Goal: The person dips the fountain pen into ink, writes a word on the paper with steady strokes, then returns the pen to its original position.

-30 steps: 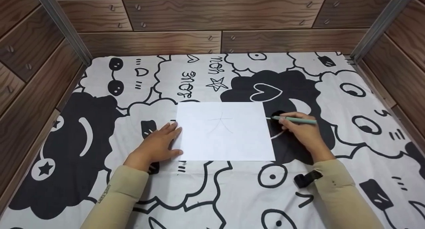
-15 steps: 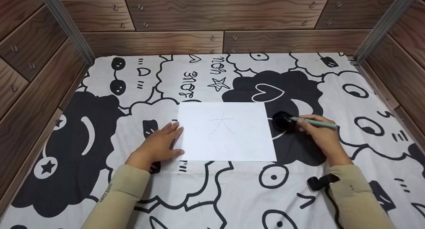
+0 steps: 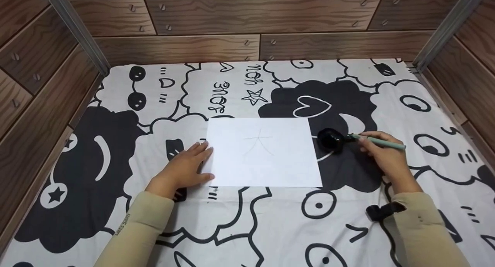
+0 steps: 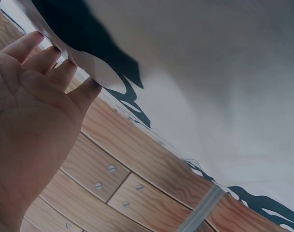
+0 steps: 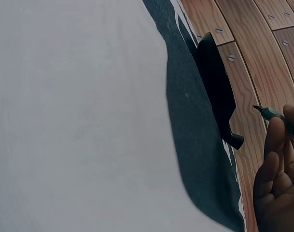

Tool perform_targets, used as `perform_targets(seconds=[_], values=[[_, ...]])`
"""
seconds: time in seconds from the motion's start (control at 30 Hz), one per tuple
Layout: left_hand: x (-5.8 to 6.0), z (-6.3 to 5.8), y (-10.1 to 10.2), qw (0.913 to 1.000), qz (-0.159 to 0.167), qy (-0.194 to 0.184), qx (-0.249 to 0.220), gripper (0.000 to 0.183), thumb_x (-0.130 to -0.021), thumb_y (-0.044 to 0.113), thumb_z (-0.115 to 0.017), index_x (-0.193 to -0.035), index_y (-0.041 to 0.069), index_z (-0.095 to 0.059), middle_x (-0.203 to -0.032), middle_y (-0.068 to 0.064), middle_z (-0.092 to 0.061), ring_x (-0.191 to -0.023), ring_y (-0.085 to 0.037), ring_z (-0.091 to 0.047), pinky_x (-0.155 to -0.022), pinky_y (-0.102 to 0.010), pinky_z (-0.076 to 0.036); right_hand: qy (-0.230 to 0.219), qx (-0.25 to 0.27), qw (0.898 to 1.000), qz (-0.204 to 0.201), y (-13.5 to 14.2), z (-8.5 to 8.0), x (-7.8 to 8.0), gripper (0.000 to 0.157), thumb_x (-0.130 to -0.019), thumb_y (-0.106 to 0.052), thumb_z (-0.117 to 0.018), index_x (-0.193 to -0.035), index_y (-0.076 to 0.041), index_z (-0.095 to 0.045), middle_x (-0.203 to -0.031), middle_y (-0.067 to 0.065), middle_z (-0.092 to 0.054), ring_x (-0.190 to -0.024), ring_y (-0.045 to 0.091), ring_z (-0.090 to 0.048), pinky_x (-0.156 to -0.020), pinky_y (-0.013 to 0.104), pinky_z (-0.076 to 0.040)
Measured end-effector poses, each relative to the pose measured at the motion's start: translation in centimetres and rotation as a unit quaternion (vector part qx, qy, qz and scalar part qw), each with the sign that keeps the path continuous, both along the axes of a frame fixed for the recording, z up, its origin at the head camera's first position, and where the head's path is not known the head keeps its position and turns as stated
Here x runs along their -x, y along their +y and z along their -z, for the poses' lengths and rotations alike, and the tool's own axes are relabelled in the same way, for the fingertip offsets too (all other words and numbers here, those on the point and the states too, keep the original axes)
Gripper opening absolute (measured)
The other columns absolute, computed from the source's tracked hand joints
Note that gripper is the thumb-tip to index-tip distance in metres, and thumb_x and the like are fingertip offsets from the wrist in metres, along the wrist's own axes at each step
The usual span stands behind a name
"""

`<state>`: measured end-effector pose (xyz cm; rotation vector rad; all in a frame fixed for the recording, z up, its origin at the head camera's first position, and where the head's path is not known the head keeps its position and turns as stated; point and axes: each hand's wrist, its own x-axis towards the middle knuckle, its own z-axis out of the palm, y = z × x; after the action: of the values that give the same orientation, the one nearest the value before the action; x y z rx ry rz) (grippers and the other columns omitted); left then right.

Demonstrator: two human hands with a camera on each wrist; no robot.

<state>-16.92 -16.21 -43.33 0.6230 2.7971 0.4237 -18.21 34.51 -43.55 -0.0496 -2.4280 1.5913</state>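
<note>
A white sheet of paper (image 3: 267, 170) lies on the patterned cloth, with thin lines forming a "大"-like character (image 3: 259, 143). My left hand (image 3: 187, 164) rests at its left edge, fingers spread, fingertips and thumb on the margin. In my right hand (image 3: 386, 154), thumb and fingers pinch a teal pen (image 3: 381, 142), its dark pointed tip facing left, right of the paper. Just left of that tip is a glossy black, bottle-like object (image 3: 330, 140). The right wrist view shows this black object (image 5: 217, 84) with a short neck, apart from the pen tip (image 5: 257, 108).
A black-and-white cartoon cloth (image 3: 278, 220) covers the table. Wood-patterned walls (image 3: 201, 13) stand behind and at both sides, with grey metal posts (image 3: 79, 31) in the far corners. A black wrist camera (image 3: 384, 211) sits at the right sleeve.
My right hand has moved to the right with the pen, away from the paper's edge and past the black object, which now shows fully. My left hand stays on the paper.
</note>
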Motion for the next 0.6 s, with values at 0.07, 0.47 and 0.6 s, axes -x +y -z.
perform_targets(seconds=[0.07,0.47,0.6], values=[[0.0,0.0,0.0,1.0000,0.001,0.001,-0.002,0.076,-0.087,0.042,-0.066,-0.148,0.008,-0.035,-0.155,-0.012,-0.024,-0.142,-0.032,-0.016,-0.111,-0.052,-0.021,0.001,0.009,1.000,-0.005,0.0,-0.1,0.0,0.030,-0.089,-0.019,-0.069,-0.108,0.003,-0.066,-0.077,0.000,-0.070,-0.065,0.007,-0.065,-0.058,0.017,-0.050],[0.0,-0.1,0.0,1.0000,0.005,0.002,-0.002,0.075,-0.088,0.042,-0.066,-0.147,0.006,-0.036,-0.154,-0.012,-0.025,-0.142,-0.033,-0.017,-0.110,-0.054,-0.021,0.018,0.110,0.990,-0.090,-0.4,-0.6,-0.4,0.023,-0.093,-0.004,-0.060,-0.110,0.011,-0.059,-0.083,0.004,-0.070,-0.069,0.009,-0.067,-0.060,0.019,-0.053],[0.0,-0.1,0.0,1.0000,0.003,0.002,-0.004,0.075,-0.088,0.041,-0.066,-0.147,0.007,-0.036,-0.154,-0.012,-0.026,-0.142,-0.033,-0.017,-0.110,-0.054,-0.021,0.019,0.103,0.987,-0.123,0.2,0.0,-0.4,0.033,-0.095,-0.007,-0.057,-0.124,0.007,-0.056,-0.099,0.007,-0.071,-0.081,0.011,-0.069,-0.068,0.020,-0.054]])
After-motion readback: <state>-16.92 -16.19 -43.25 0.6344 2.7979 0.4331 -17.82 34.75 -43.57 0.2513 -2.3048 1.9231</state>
